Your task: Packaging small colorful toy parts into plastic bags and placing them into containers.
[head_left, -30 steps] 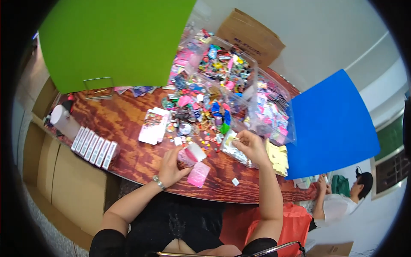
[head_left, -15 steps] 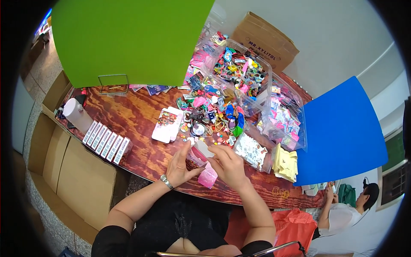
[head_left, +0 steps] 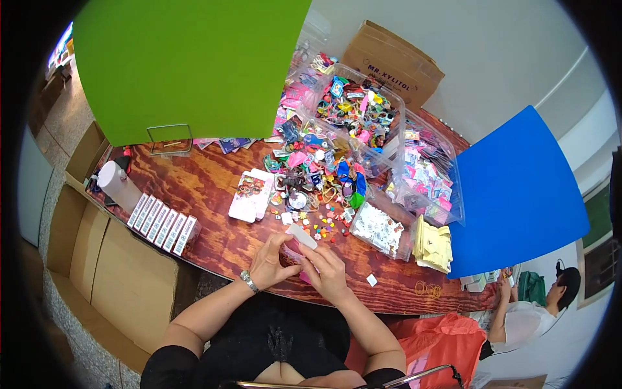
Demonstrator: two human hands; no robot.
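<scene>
Between my hands, over the table's near edge, is a small pink-and-red cardboard box (head_left: 291,254) with its pale end flap standing up. My left hand (head_left: 264,267) is wrapped round the box's left side, a wristwatch on its wrist. My right hand (head_left: 328,275) is closed at the box's right side, fingertips against the flap. A bit of a pink packet (head_left: 304,277) shows below the box, mostly covered by my hands. Ahead lie flat white printed cartons (head_left: 249,196) in a small stack. A small white square piece (head_left: 371,279) rests right of my right hand.
Several filled boxes (head_left: 162,223) stand in a row at the left, beside a whitish cup (head_left: 118,183). Trinkets (head_left: 324,178) are heaped ahead. Clear bins (head_left: 400,120), a tray of small white pieces (head_left: 378,228) and yellow packets (head_left: 433,246) lie right. A co-worker (head_left: 528,318) sits far right.
My right hand has moved left and down, closing in on the box's flap. The pink packet is now mostly hidden. A small white square has come into sight on the table.
</scene>
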